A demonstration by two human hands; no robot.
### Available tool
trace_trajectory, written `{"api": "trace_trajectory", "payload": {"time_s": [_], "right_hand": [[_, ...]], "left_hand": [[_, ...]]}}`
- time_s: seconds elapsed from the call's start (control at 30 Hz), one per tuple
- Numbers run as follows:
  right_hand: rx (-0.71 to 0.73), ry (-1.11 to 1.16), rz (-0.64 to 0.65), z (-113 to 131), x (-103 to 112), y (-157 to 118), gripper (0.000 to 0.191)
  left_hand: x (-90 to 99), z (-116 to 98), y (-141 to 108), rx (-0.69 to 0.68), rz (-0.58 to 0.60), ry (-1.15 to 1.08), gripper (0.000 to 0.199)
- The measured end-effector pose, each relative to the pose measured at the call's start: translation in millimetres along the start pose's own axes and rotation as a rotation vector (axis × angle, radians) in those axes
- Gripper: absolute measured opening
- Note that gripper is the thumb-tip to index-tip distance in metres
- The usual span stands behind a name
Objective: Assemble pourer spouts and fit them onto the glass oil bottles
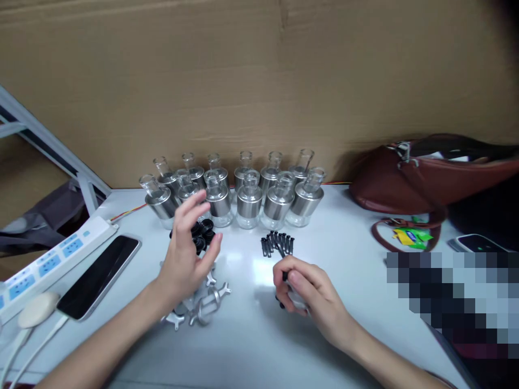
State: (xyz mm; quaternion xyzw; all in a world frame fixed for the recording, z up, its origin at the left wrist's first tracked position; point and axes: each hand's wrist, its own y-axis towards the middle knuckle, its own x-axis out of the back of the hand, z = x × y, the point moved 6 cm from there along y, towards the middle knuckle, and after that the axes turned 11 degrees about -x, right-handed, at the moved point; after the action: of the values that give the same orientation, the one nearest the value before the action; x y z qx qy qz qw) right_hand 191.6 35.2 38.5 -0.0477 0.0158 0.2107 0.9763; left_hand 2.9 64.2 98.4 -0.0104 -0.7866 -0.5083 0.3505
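Right Hand (310,290) Clenched on a Small Part (285,276), Left Hand (182,262) Spread

Head view. The right hand is curled firmly around the small part, which shows black at its ends and pale grey between. The fingers conceal most of it; I cannot tell its full form. Just beyond this grip, a bunched row of black pins (289,246) lies on the white table (243,362). One pin reaches toward the index finger; I cannot tell whether they touch.

The left hand is released, thumb and fingers apart. It obstructs the line of sight to a heap of black caps (206,229) just beyond its palm and to silver brackets (203,312) under and nearer than it. I cannot tell whether it touches either group.

Farther from both grips, I count twelve glass bottles (249,204) with silver bands, in two rows. The front row partly covers the rear one, and the left fingertips overlap it. A cardboard panel (243,81) closes off the space behind.

Well left of the left grip: a phone (99,278) with a cable plugged in, a white power strip (52,265) and a round white object (38,309). Well right of and beyond the right grip: a brown handbag (441,181), its strap looped beside a yellow-green packet (413,237).
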Motion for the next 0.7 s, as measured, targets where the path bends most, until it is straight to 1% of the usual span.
{"api": "trace_trajectory", "payload": {"time_s": [0.07, 0.1, 0.13, 0.2, 0.27, 0.33, 0.37, 0.43, 0.5, 0.57, 0.63, 0.67, 0.7], "right_hand": [[0.075, -0.004, -0.028, 1.1, 2.4, -0.7, 0.028], [0.115, -0.017, -0.055, 1.9, 3.8, -0.7, 0.028], [0.148, -0.036, -0.090, 2.5, 5.4, -0.3, 0.032], [0.195, -0.083, -0.170, 3.5, 8.0, 1.0, 0.044], [0.262, -0.117, -0.252, 5.9, 10.6, 1.2, 0.047], [0.358, -0.149, -0.308, 9.5, 12.7, -0.9, 0.039], [0.407, -0.167, -0.332, 11.3, 13.9, -2.7, 0.034], [0.500, -0.202, -0.378, 14.6, 16.8, -7.6, 0.028], [0.573, -0.207, -0.424, 17.5, 20.7, -12.7, 0.028], [0.616, -0.182, -0.460, 20.3, 25.3, -16.0, 0.031], [0.639, -0.187, -0.484, 24.9, 28.0, -16.9, 0.029], [0.653, -0.204, -0.495, 28.2, 28.5, -16.9, 0.026], [0.673, -0.228, -0.504, 32.3, 28.4, -16.9, 0.024]], "left_hand": [[-0.1, 15.7, 18.3, 0.021, 0.022, 0.060, 0.060], [-0.7, 24.8, 27.1, 0.038, 0.034, 0.090, 0.060], [-1.3, 33.5, 35.5, 0.049, 0.033, 0.106, 0.059], [-6.4, 52.2, 48.8, 0.112, 0.088, 0.118, 0.054], [-12.2, 66.9, 56.2, 0.183, 0.158, 0.130, 0.046], [-15.0, 73.0, 58.1, 0.228, 0.197, 0.122, 0.040], [-14.4, 72.0, 57.9, 0.231, 0.192, 0.111, 0.037], [-7.9, 61.7, 56.8, 0.197, 0.122, 0.086, 0.035], [3.3, 42.9, 56.0, 0.130, 0.006, 0.056, 0.035], [14.3, 20.7, 56.2, 0.063, -0.100, -0.003, 0.038], [19.8, 1.8, 56.5, 0.033, -0.162, -0.130, 0.037], [19.5, -4.7, 56.0, 0.041, -0.171, -0.225, 0.036], [16.3, -9.2, 54.7, 0.065, -0.153, -0.320, 0.035]]}}
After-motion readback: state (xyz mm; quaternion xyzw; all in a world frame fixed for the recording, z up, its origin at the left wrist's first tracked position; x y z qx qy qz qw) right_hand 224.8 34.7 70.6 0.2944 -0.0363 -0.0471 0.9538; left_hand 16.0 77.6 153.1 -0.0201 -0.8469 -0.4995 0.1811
